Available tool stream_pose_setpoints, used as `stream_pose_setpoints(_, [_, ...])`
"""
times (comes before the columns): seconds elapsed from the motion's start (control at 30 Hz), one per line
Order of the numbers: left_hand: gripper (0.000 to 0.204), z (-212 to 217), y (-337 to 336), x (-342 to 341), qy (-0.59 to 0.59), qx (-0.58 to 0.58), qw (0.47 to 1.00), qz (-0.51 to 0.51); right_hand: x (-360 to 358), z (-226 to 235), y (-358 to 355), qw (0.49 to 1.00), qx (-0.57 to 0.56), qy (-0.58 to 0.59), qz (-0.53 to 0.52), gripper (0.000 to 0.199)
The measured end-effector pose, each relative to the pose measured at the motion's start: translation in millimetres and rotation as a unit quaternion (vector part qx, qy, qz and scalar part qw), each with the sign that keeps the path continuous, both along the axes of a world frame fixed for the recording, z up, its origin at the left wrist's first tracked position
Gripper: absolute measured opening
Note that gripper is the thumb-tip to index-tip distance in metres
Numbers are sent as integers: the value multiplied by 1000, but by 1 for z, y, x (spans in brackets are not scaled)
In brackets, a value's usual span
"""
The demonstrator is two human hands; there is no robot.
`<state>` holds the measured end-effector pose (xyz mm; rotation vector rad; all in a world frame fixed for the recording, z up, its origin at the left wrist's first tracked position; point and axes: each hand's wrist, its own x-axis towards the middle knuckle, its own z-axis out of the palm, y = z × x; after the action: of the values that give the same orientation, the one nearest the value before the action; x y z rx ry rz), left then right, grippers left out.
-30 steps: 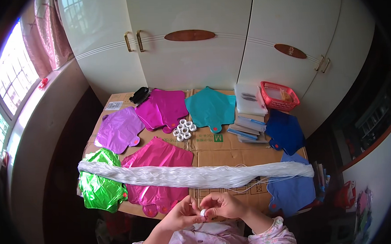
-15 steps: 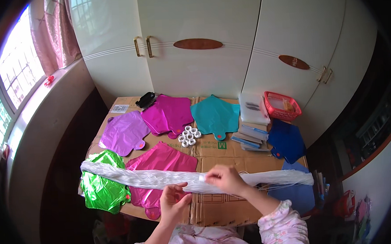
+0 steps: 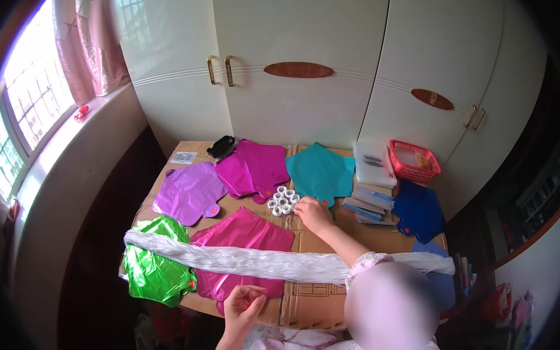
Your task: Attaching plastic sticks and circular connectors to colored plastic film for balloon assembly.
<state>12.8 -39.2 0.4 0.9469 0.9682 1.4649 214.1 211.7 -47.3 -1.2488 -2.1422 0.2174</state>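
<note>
My right hand (image 3: 312, 214) reaches across the cardboard-covered table (image 3: 312, 300), its fingertips at a cluster of small white rolls (image 3: 282, 200). My left hand (image 3: 242, 307) hovers at the table's front edge with its fingers curled together; nothing shows in them. A long white bundle of thin strips (image 3: 259, 261) lies across the table between the two hands, and my right forearm passes over it. Flat foil balloons lie around: pink (image 3: 242, 231), green (image 3: 155, 270), purple (image 3: 189, 192), magenta (image 3: 257, 166), teal (image 3: 321, 173).
A red basket (image 3: 413, 161), a clear plastic box (image 3: 373, 157) and a stack of flat packs (image 3: 370, 202) stand at the right. Blue foil balloons (image 3: 418, 209) lie beside them. A black object (image 3: 221, 146) sits at the back. White cupboard doors rise behind, a window at left.
My hands were together at the front edge, holding something small and white. The right hand has gone forward over the white bundle to the white rolls. The left hand stayed near the edge.
</note>
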Motion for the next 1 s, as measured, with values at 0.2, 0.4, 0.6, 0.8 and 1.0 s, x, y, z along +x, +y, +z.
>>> stream_pose_setpoints(0.2, [13, -5, -2, 3, 2, 9, 1000, -11, -6, -3, -1, 1000, 8, -17, 2, 11])
stream_pose_setpoints(0.4, [15, -15, 4, -3, 169, 19, 984, -46, 4, 18, -19, 999, 7, 36, 6, 15])
stream_pose_setpoints(0.6, [27, 5, 26, -1, 528, 175, 831, 9, 20, 69, -82, 984, -155, -51, 72, 13])
stream_pose_setpoints(0.8, [39, 2, 47, 26, 625, 243, 741, -24, 39, 58, -94, 966, -239, -71, 66, 15])
stream_pose_setpoints(1.0, [43, 4, 50, 39, 666, 203, 718, -31, 35, 53, -101, 974, -208, -56, 74, 14])
